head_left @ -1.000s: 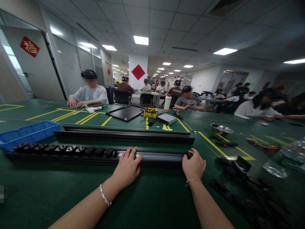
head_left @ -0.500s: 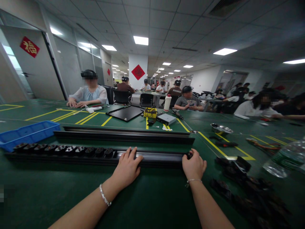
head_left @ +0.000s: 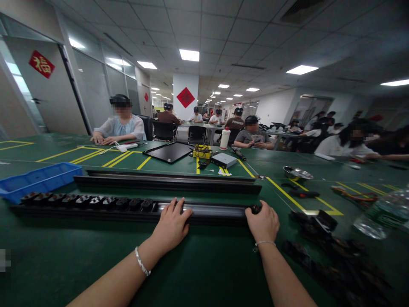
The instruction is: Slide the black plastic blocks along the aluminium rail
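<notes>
A long black rail (head_left: pixel 217 210) lies across the green table, with a row of small black socket-like modules (head_left: pixel 122 203) set along its left part; some have pale tops. My left hand (head_left: pixel 171 221) rests on the rail just right of the last module, fingers spread and thumb apart. At the rail's right end my right hand (head_left: pixel 264 219) is closed around a small dark module (head_left: pixel 254 208). The palm and fingers hide most of that piece, and I cannot tell whether it sits in the channel.
Behind lie more black rails (head_left: pixel 172 182), and a blue tray (head_left: pixel 38 181) stands at left. At right are a heap of dark parts (head_left: pixel 341 256), a plastic bottle (head_left: pixel 383 211) and a metal bowl (head_left: pixel 298 172). People sit across the table.
My right hand has shifted slightly right and down, and more of the dark module shows between its fingers. The left hand stays in place on the rail.
</notes>
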A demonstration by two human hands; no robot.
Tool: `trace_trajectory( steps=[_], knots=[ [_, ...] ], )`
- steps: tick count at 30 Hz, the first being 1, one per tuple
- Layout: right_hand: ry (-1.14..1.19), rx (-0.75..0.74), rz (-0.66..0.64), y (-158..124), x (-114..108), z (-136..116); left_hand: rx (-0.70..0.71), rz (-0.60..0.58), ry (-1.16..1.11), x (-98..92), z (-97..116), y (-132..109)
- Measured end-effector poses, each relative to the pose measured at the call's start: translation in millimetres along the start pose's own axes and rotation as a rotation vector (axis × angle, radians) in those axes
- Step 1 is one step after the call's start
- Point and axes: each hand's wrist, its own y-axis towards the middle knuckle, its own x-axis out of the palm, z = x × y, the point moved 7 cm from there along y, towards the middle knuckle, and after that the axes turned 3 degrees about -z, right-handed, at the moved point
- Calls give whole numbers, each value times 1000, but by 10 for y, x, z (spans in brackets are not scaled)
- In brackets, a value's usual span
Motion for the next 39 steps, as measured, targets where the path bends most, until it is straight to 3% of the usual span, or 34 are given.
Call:
trace_trajectory(
  steps=[15,39],
  knots=[
    [74,13,61,52,-69,32,5,20,14,8,-6,1],
    [96,62,14,70,-77,55,9,35,10,10,-6,-8]
  ],
)
